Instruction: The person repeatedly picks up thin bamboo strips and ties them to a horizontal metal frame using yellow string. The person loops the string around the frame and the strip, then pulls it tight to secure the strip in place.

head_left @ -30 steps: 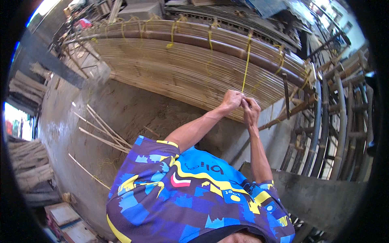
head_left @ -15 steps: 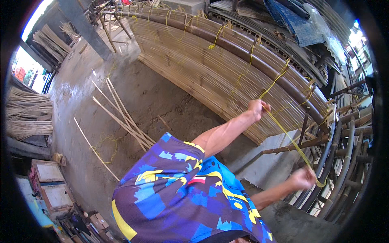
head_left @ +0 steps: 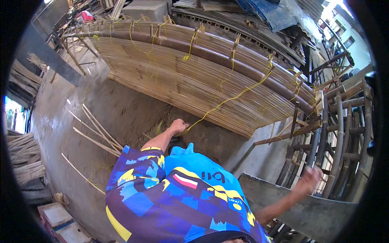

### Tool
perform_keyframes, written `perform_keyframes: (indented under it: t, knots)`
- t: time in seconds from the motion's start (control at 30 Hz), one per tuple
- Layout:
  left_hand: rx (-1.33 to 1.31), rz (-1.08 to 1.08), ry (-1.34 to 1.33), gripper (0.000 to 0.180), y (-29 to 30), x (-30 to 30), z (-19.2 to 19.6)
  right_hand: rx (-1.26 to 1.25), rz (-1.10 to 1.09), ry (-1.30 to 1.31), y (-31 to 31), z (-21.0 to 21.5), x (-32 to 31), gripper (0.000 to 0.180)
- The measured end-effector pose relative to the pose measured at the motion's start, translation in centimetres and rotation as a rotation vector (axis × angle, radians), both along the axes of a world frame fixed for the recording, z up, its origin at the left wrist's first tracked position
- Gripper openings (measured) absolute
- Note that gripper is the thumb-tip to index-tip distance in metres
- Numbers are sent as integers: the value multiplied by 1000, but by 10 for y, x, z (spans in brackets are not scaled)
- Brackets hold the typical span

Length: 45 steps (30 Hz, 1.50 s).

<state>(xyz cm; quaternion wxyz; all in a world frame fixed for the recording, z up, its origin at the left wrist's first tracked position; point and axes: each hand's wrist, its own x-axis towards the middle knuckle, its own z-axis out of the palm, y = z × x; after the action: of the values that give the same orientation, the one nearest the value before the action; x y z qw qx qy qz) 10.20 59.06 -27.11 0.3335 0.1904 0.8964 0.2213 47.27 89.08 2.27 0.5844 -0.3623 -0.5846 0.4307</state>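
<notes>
My left hand [head_left: 178, 126] is closed on a thin yellow cord [head_left: 227, 100]. From there the cord runs slack up to the right, to a small wooden peg at the top of a long screen of thin bamboo slats [head_left: 174, 77]. A yellow blur on the other side of the hand looks like the cord's loose end. Out to the right, my right hand [head_left: 311, 179] is smeared by motion near the dark bamboo rack, and no cord shows in it. A thick brown bamboo pole [head_left: 219, 52] runs along the screen's upper part.
Several pale bamboo strips [head_left: 97, 127] lie on the concrete floor at left. A dark bamboo rack [head_left: 344, 141] stands on the right, above a low concrete ledge [head_left: 283, 202]. Bundled strips [head_left: 26, 158] are stacked at far left. A blue tarp [head_left: 267, 14] hangs behind the screen.
My left hand has swung left and down from the screen, drawing the cord with it. The cord no longer stretches between both hands. My view has shifted to the right.
</notes>
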Motion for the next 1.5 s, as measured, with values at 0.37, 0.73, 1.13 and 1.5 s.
perform_keyframes:
  t: [0.37,0.73,1.13,1.5]
  knots:
    - [812,444,495,45,89,-197,100,-432,1018,-278,-132,-114,-374,17]
    - [1279,439,-462,14,61,-180,127,253,691,-570,-133,-127,-467,17]
    - [1080,369,-462,16,54,-205,153,506,749,-323,-131,-116,-481,17]
    - [1368,706,-317,22,3,-283,98,37,1099,-995,-141,-168,-234,20]
